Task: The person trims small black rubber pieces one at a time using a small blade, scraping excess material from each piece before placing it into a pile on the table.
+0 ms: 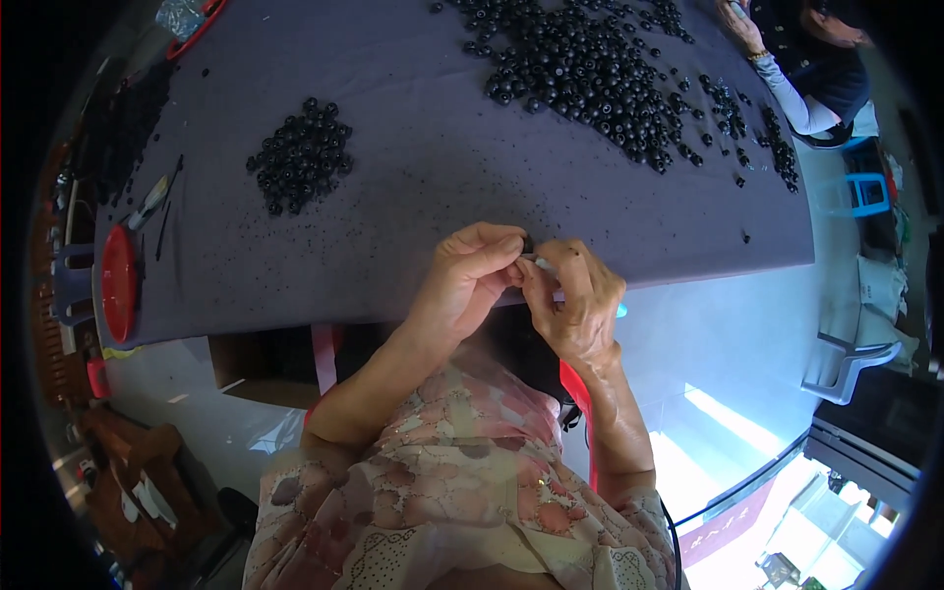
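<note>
Above the near edge of the table, my left hand (452, 280) is closed in a pinch on a small black round part (528, 242), mostly covered by the fingers. Close beside it, my right hand (585, 305) grips a slim knife-like tool; its teal end (621, 310) sticks out past the palm. The tool's pale tip is at the black part, though the exact contact is hidden. Past my hands lie a small pile of black round parts (300, 157) to the left and a larger pile (590, 84) to the right.
Tiny black crumbs dot the dark tablecloth (393, 211). Leftward are a red tray (119, 283), a brush (152, 202) and a dark heap (123, 128). A person (796, 74) sits at the far right corner. A blue stool (870, 195) and grey chair (851, 369) stand right.
</note>
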`<state>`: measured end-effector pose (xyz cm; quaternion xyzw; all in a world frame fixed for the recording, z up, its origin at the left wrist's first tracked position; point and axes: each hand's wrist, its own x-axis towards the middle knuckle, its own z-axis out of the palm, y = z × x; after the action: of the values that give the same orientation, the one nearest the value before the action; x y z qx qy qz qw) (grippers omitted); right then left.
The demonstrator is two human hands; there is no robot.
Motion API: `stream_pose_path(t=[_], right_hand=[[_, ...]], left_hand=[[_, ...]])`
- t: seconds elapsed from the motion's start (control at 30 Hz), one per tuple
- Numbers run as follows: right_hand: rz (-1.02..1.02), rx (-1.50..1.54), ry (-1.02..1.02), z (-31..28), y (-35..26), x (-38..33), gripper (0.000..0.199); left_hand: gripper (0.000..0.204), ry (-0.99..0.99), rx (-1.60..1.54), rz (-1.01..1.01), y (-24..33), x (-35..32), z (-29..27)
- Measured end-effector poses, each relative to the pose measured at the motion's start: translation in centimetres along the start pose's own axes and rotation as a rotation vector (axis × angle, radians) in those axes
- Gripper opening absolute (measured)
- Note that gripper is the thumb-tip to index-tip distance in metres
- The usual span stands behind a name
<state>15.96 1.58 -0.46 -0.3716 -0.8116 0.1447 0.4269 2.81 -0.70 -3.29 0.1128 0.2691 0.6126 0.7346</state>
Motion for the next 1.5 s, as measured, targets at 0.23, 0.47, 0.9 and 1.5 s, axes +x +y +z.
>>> stream_pose_path(t=[0.23,0.47,0.9,1.5], right_hand=[[0.01,-0.013,-0.018,0.7,-0.3,0.0,0.019],[0.302,-0.04,-0.157,-0.3,0.4,1.4,0.012],[0.302,-0.431,-0.174,4.5,7.5,10.4,0.021],[0.72,0.911,-0.196,-0.4,-0.8,6.1,0.016]], left_hand=[[0.007,0.044,-0.011,0.023,1.0,0.7,0.7],[0.012,0.212,0.818,0.512,8.2,2.2,-0.3],[0.01,0.43,1.502,0.879,15.6,3.7,-5.2],[0.025,-0.163,0.501,0.373,4.7,0.4,2.3]])
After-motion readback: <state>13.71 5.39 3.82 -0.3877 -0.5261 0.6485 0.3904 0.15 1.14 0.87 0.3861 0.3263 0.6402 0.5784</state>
